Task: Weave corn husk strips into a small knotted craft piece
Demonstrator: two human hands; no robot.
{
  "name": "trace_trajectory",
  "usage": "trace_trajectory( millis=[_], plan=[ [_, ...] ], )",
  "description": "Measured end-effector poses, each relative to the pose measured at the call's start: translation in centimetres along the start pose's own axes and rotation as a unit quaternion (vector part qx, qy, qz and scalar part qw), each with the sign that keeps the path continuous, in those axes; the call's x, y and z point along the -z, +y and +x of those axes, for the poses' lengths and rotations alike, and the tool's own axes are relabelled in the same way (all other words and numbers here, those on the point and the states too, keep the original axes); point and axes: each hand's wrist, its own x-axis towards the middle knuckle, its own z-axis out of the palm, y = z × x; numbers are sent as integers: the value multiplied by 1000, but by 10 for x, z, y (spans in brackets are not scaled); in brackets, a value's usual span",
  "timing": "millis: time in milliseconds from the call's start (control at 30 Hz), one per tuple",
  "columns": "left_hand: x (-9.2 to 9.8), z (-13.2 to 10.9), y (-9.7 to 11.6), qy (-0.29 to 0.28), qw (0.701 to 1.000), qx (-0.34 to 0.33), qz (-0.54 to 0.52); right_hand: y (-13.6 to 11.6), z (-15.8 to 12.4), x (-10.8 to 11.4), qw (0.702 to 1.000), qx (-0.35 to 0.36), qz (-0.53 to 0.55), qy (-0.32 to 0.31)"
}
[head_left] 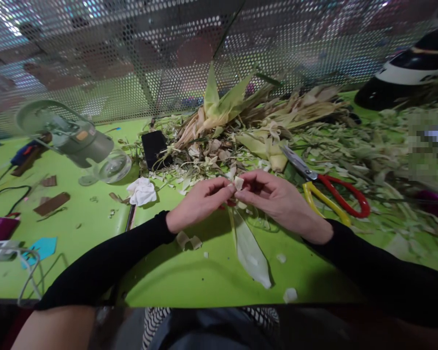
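Over the green tabletop [175, 287], my left hand [206, 198] and my right hand [277, 199] meet fingertip to fingertip. Both are closed in a pinch around a small pale piece of corn husk [238, 183]. A longer whitish corn husk leaf [250, 250] hangs down or lies below my fingers; whether it joins the pinched piece I cannot tell. Just right of my right hand lie scissors [310, 175] with one red and one yellow handle, blades apart. A heap of husk scraps [211, 150] spreads beyond my hands.
Further back stand larger corn husks [219, 112] against a perforated metal screen [160, 63]. To the left are a black phone [155, 148], crumpled tissue [141, 191], a small grey-green fan [76, 141] and cables. A black and white object [397, 73] stands at the back right.
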Motion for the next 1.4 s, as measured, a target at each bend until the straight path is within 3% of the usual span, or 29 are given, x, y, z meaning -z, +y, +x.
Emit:
trace_trajectory(
  millis=[200,500,700,833,967,1067,1233,1400],
  plan=[
    [1,0,-1,-24,1000,4,-7,-7,1,10,998,-3,-46,-40],
    [2,-3,1,-85,995,-2,-43,-1,6,20,993,-8,26,-116],
    [0,-2,-2,-32,999,-8,10,-1,4,14,980,158,-99,-66],
    [-2,1,-7,-2,1000,0,17,2,3,12,935,268,-230,-44],
    [-3,3,-8,22,1000,19,-6,4,1,10,895,302,-327,-3],
    [-4,2,-6,27,999,27,-33,4,0,8,887,299,-353,8],
    [-4,3,-8,-2,996,24,-89,0,-1,10,914,240,-325,20],
    [-4,5,-15,4,995,-4,-97,-4,-1,12,932,208,-297,29]
  ],
)
